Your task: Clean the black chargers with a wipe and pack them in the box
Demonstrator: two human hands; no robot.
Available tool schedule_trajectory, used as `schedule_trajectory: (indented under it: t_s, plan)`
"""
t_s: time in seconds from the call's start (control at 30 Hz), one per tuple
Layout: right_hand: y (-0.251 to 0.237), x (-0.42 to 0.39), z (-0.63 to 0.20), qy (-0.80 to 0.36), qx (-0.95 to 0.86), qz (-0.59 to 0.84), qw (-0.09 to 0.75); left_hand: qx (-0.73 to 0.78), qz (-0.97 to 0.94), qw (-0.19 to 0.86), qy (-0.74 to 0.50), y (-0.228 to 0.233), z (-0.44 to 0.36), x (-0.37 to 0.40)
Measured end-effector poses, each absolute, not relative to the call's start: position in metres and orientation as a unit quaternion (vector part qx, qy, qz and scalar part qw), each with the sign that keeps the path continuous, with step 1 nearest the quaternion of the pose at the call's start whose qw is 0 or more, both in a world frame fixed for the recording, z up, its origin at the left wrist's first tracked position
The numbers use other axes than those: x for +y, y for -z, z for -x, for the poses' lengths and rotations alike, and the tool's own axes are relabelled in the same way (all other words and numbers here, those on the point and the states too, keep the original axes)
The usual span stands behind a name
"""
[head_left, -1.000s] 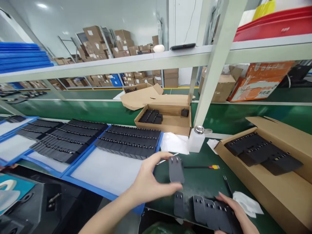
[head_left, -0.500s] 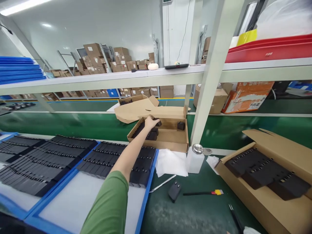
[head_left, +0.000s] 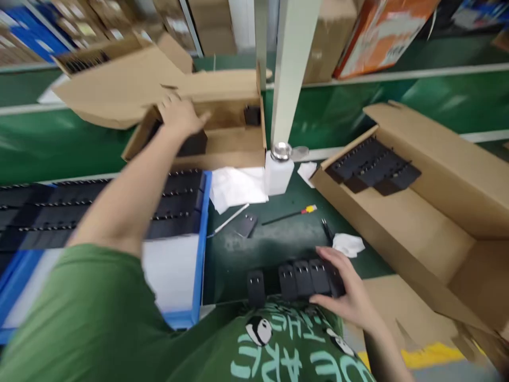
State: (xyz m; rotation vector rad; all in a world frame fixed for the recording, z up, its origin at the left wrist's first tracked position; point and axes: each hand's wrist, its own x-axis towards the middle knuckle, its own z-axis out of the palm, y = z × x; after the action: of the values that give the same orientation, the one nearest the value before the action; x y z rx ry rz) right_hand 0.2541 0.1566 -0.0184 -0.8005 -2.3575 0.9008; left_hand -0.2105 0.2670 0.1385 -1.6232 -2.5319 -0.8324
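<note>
My left hand [head_left: 181,118] reaches into an open cardboard box [head_left: 234,158] at the back, thumb and fingers apart. Beneath it lie black power adapters [head_left: 194,143]; another black adapter [head_left: 252,115] sits in that box's far right corner. Blur hides the exact finger contact. Near the table's front edge, my right hand [head_left: 344,286] wraps round the right end of a row of black power adapters [head_left: 303,278], prongs up. One more adapter [head_left: 255,286] stands apart to the left of this row.
Blue-rimmed trays [head_left: 201,265] with rows of adapters lie left. A white pump bottle [head_left: 278,172] stands by the post [head_left: 292,69]. A lone adapter [head_left: 247,225], a cable [head_left: 284,216] and white paper [head_left: 237,185] lie mid-table. Right is an open carton [head_left: 429,223] holding adapters.
The view has tipped down, bringing my right hand and the adapter row into sight. My left hand remains at the back box; the dark adapter seen at its fingers no longer shows there.
</note>
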Motion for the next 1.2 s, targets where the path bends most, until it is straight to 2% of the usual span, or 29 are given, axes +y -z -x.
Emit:
schedule_trajectory:
  t_s: [0.1, 0.17, 0.2, 0.27, 0.37, 0.47, 0.6, 0.83, 0.93, 1.07, 1.2]
  plan:
    - [0.021, 0.159, -0.256, -0.394, -0.835, 0.270, 0.273, -0.792, 0.573, -0.009, 0.210, -0.141, 0.178, 0.210]
    - [0.023, 0.160, -0.261, -0.432, -0.819, 0.256, 0.277, -0.715, 0.660, -0.051, 0.224, -0.134, 0.137, 0.142]
    - [0.023, 0.160, -0.263, -0.448, -0.813, 0.251, 0.276, -0.672, 0.699, -0.071, 0.234, -0.126, 0.113, 0.105]
    - [0.023, 0.162, -0.267, -0.474, -0.802, 0.243, 0.270, -0.677, 0.692, -0.171, 0.185, -0.101, 0.067, 0.041]
    - [0.022, 0.163, -0.267, -0.493, -0.794, 0.237, 0.264, -0.695, 0.650, -0.256, 0.170, -0.059, 0.019, -0.010]
    - [0.020, 0.164, -0.264, -0.493, -0.793, 0.246, 0.259, -0.708, 0.607, -0.281, 0.227, -0.030, -0.001, -0.010]
    - [0.018, 0.164, -0.259, -0.485, -0.794, 0.257, 0.263, -0.707, 0.582, -0.281, 0.289, -0.021, -0.010, 0.012]
    - [0.018, 0.168, -0.262, -0.491, -0.800, 0.250, 0.235, -0.702, 0.621, -0.265, 0.228, -0.022, -0.016, 0.025]
    - [0.015, 0.171, -0.271, -0.499, -0.799, 0.249, 0.225, -0.688, 0.672, -0.180, 0.207, -0.029, -0.021, 0.034]
    - [0.008, 0.174, -0.284, -0.495, -0.791, 0.252, 0.256, -0.629, 0.763, -0.031, 0.146, -0.037, -0.034, 0.054]
    - [0.005, 0.169, -0.288, -0.471, -0.803, 0.262, 0.255, -0.603, 0.794, 0.011, 0.082, -0.037, -0.040, 0.068]
